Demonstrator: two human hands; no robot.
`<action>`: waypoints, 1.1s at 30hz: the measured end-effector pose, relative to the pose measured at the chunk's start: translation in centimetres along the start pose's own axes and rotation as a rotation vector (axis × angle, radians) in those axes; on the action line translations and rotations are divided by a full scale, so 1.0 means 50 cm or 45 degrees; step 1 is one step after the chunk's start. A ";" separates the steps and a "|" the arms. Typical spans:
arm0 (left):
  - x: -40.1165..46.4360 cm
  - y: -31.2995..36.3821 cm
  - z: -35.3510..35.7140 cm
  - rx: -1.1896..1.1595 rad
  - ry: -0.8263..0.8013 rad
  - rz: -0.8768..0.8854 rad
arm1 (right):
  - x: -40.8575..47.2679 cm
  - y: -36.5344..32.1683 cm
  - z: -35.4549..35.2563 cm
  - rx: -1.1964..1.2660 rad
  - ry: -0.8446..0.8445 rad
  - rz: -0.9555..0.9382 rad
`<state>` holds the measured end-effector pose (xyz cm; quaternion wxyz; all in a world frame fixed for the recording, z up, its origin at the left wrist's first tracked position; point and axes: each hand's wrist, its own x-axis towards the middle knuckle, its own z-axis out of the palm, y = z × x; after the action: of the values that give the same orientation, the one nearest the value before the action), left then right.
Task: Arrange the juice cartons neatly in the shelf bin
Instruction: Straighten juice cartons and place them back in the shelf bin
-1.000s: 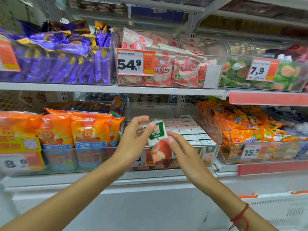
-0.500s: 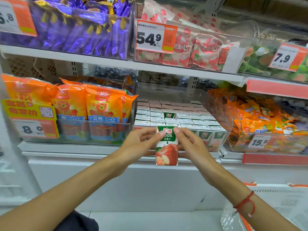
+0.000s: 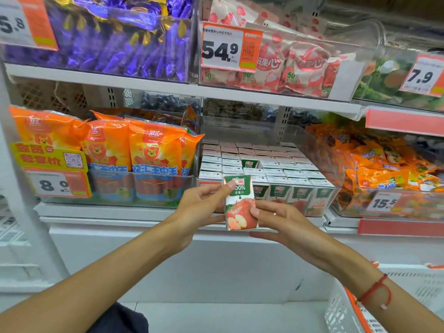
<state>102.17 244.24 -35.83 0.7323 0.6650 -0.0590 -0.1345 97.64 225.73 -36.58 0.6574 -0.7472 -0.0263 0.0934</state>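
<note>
Carton (image 3: 240, 203) upright, long axis vertical, in front of and below bin (image 3: 335, 188). Left hand (image 3: 204, 205) pinches top; right hand (image 3: 276, 218) pinches lower side.

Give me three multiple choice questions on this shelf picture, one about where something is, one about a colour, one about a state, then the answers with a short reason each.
1. Where is the held juice carton?
A. In front of the clear bin, outside it
B. On the top shelf
C. Inside the white basket

2. What colour are the snack bags left of the bin?
A. Purple
B. Orange
C. Green

3. How is the held carton gripped?
A. By the left hand alone
B. By no hand, it stands on the shelf
C. Between the left hand and the right hand

Answers: 1 A, the carton sits before the bin's front wall. 2 B, the lion-print bags are orange. 3 C, fingers of both hands hold its sides.
</note>
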 end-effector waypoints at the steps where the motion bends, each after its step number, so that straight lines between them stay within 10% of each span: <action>1: 0.002 -0.001 0.000 -0.009 -0.005 -0.007 | 0.000 0.002 0.001 0.010 0.005 -0.011; 14: 0.017 -0.033 0.019 0.154 0.130 0.150 | 0.004 0.002 0.045 -0.480 0.535 -0.367; 33: 0.011 -0.007 -0.001 -0.030 -0.168 0.072 | -0.008 -0.007 0.012 -0.193 0.004 -0.130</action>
<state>102.66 244.11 -36.23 0.7381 0.6440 -0.1243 -0.1581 97.16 226.28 -36.28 0.6028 -0.7928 -0.0701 0.0563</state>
